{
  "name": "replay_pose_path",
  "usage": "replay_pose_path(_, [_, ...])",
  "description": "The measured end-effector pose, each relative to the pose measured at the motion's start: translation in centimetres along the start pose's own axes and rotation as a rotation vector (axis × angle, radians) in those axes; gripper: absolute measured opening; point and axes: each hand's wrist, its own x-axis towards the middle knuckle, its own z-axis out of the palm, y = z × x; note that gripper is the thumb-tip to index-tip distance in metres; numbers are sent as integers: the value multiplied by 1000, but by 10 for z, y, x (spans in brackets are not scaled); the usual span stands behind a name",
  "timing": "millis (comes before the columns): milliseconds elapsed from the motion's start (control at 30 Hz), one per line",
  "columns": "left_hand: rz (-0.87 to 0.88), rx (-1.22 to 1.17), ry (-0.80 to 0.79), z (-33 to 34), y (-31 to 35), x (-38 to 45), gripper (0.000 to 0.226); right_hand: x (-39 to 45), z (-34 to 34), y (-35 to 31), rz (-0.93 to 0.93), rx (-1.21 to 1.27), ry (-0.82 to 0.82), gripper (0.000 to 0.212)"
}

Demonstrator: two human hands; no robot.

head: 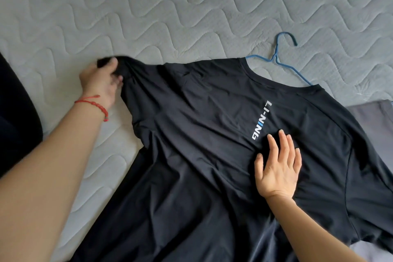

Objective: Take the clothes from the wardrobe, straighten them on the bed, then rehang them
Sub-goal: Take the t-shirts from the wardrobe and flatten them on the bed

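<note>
A black shirt [202, 144] is lying spread across the bed [191, 6]. The right hand [278, 168] is pressing flat on the shirt's chest, fingers [284, 144] apart, beside its white lettering [261, 120]. The left hand [100, 83] is gripping the shirt's sleeve end, fingers clamped. Beyond the shirt's collar, a blue hanger [278, 57] is sticking out.

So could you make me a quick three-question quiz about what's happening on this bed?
1. True or false: the hanger is still inside the shirt.
2. Which hand grips the sleeve: A left, B right?
3. Fill in: the right hand lies ____ on the shirt.

Key: 1 true; 2 A; 3 flat
</note>
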Motion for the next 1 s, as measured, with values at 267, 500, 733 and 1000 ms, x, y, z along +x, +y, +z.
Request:
replay_pose_path(267, [70, 396, 79, -21, -33, -8, 25, -1, -1, -1, 4, 6, -7, 54])
replay_pose_path(500, [-239, 212, -12, -1, -62, -24, 10, 0, 0, 0, 1, 7, -3, 55])
replay_pose_path(733, [-251, -112, 174, -29, -49, -36, 9, -2, 0, 0, 2, 28, -3, 56])
replay_pose_path(1000, [-268, -383, -157, -77, -67, -72, 27, -3, -1, 0, 5, 32, -5, 58])
